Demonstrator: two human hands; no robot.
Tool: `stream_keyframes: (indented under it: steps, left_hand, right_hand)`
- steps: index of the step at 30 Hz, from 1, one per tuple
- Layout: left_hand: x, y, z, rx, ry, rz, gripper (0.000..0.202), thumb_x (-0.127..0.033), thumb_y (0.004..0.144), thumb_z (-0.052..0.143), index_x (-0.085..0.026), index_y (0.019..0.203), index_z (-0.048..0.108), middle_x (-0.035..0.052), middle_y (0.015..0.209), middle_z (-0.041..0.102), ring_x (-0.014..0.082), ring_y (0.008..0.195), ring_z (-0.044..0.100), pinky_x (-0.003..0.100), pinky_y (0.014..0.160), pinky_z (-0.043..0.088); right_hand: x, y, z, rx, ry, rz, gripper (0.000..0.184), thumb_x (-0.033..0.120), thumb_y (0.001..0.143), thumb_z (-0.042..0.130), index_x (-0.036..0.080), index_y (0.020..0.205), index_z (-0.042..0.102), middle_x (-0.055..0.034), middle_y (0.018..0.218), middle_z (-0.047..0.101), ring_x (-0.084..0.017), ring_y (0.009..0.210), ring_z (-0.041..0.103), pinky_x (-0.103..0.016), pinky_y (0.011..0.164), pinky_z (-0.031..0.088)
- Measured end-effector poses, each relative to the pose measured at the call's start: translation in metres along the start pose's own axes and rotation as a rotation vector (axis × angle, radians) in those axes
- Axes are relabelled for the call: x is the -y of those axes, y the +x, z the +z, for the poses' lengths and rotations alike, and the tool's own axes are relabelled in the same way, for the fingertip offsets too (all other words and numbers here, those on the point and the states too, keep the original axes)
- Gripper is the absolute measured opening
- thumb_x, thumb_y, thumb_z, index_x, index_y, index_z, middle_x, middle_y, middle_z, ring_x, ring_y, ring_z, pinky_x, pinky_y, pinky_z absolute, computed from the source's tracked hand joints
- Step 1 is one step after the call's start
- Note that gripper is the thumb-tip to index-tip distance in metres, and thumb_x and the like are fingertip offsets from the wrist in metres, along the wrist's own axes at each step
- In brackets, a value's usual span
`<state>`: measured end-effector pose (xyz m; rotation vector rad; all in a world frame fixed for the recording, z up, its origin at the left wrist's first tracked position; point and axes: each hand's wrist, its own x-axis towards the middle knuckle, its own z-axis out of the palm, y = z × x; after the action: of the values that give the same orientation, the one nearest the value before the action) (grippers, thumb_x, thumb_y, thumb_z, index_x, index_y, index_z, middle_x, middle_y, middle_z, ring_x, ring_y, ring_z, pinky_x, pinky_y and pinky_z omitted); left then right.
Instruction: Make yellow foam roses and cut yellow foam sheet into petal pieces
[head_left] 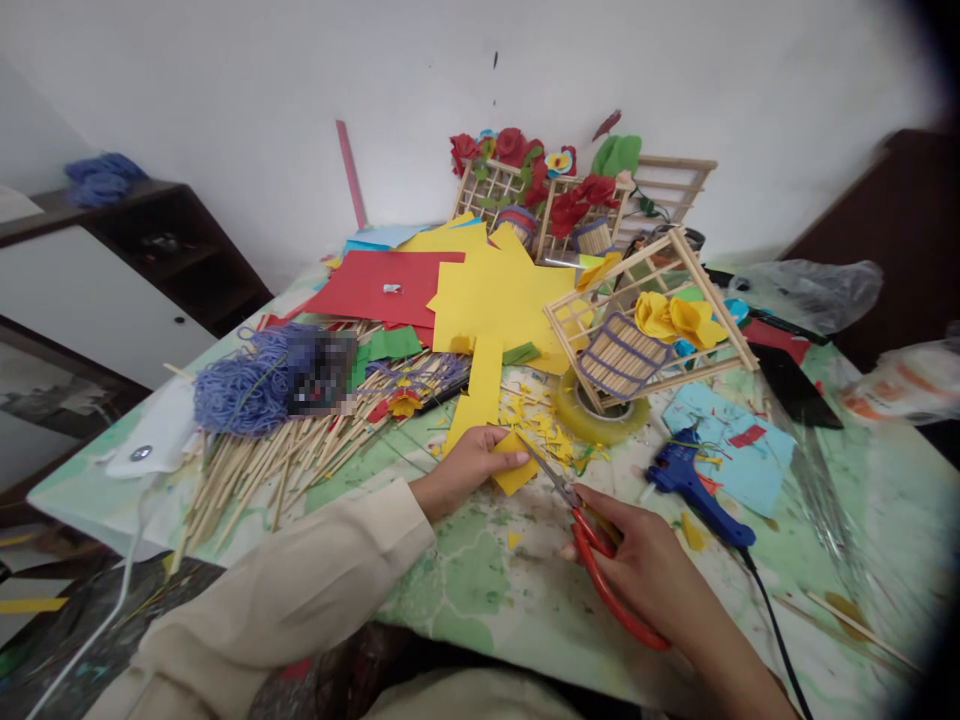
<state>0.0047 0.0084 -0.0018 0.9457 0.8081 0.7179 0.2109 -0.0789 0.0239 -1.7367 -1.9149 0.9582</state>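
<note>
Between the thumb and fingers of my left hand (pixel 474 465) is a small piece of yellow paper (pixel 516 478). My right hand (pixel 637 550) grips red-handled scissors (pixel 600 560), their blades pointing up and left at the top edge of that piece. How far the blades are apart is hard to make out. Just beyond my left hand lie a yellow paper strip (pixel 484 385) and a large jagged-edged yellow sheet (pixel 499 300). Yellow paper scraps (pixel 532 420) are scattered in front of my hands.
A blue glue gun (pixel 697 490) lies right of my right hand. A stick frame with yellow flowers (pixel 652 320) leans over a tape roll (pixel 604 420). Left are wooden sticks (pixel 255 465) and purple yarn (pixel 240 385). More flower frames (pixel 547 190) stand against the wall.
</note>
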Motion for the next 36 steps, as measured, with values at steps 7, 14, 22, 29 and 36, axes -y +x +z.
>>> stream_keyframes:
  steps: [7, 14, 22, 29, 36]
  left_hand:
    - [0.0, -0.001, 0.001, 0.029, 0.016, -0.012, 0.03, -0.035, 0.057, 0.079, -0.011, 0.071, 0.068, 0.0027, 0.067, 0.066, 0.0095, 0.056, 0.056, 0.02, 0.055, 0.043]
    - [0.0, -0.005, 0.004, 0.077, 0.02, -0.033, 0.034, -0.034, 0.054, 0.081, -0.011, 0.077, 0.069, 0.0034, 0.075, 0.067, 0.0113, 0.064, 0.059, 0.022, 0.062, 0.046]
    - [-0.001, -0.006, 0.002, 0.013, 0.078, -0.025, 0.031, -0.037, 0.061, 0.076, -0.01, 0.073, 0.065, 0.0027, 0.066, 0.064, 0.0079, 0.053, 0.055, 0.018, 0.049, 0.04]
    - [-0.004, -0.003, 0.004, -0.039, -0.031, 0.004, 0.033, -0.033, 0.058, 0.079, -0.012, 0.079, 0.065, 0.0024, 0.072, 0.065, 0.0091, 0.057, 0.057, 0.019, 0.052, 0.043]
    - [0.001, -0.001, 0.003, -0.091, -0.006, 0.17, 0.033, -0.038, 0.067, 0.073, -0.013, 0.087, 0.067, 0.005, 0.084, 0.067, 0.0116, 0.073, 0.06, 0.022, 0.067, 0.045]
  right_hand:
    - [-0.001, -0.006, 0.004, -0.064, -0.013, -0.003, 0.054, 0.031, 0.07, 0.064, 0.021, 0.123, 0.059, -0.0092, 0.116, 0.066, -0.027, 0.101, 0.064, -0.039, 0.087, 0.05]
    - [0.001, -0.006, 0.011, -0.06, -0.01, -0.035, 0.053, 0.031, 0.072, 0.063, 0.021, 0.123, 0.059, -0.0077, 0.11, 0.069, -0.025, 0.086, 0.068, -0.035, 0.076, 0.053]
    - [-0.005, -0.005, 0.002, -0.191, -0.317, 0.064, 0.05, 0.043, 0.077, 0.059, 0.022, 0.122, 0.06, -0.0098, 0.1, 0.072, -0.027, 0.084, 0.068, -0.034, 0.068, 0.051]
    - [-0.029, 0.006, -0.01, -0.296, -0.532, -0.003, 0.056, 0.027, 0.077, 0.056, 0.01, 0.13, 0.049, -0.0166, 0.117, 0.063, -0.028, 0.104, 0.06, -0.036, 0.084, 0.047]
    - [-0.002, 0.008, 0.004, -0.423, -0.669, 0.054, 0.042, 0.033, 0.083, 0.052, 0.01, 0.117, 0.059, -0.0175, 0.107, 0.064, -0.031, 0.102, 0.056, -0.042, 0.088, 0.043]
